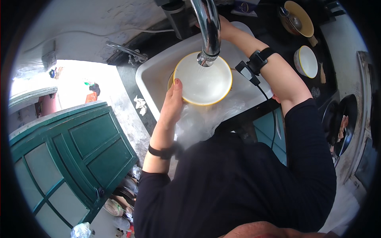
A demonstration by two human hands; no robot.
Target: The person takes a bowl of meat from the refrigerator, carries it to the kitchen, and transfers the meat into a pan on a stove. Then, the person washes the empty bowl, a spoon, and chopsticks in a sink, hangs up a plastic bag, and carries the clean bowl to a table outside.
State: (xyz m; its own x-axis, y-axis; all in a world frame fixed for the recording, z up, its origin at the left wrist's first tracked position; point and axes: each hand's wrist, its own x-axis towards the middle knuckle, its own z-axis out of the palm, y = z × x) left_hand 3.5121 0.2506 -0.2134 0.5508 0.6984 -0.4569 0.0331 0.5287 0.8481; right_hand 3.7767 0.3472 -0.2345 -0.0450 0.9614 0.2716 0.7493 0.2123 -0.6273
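Observation:
My left hand (174, 101) grips the left rim of a white bowl with a yellow edge (205, 86), thumb on the rim. The bowl is under the spout of a chrome faucet (211, 35), over a white sink (148, 74). Part of another yellowish vessel shows behind the bowl's left side. My right hand (223, 28) is behind the faucet, its fingers mostly hidden, so what it touches cannot be told. Crumpled clear plastic (199, 122) hangs at the sink's front edge.
On the dark counter at right stand a second white bowl (308, 62) and a yellow bowl with a ladle (303, 17). A dark canister (177, 20) is behind the sink. Pans (348, 119) lie far right; a green door (98, 136) is at left. A cable hangs from my right wrist strap.

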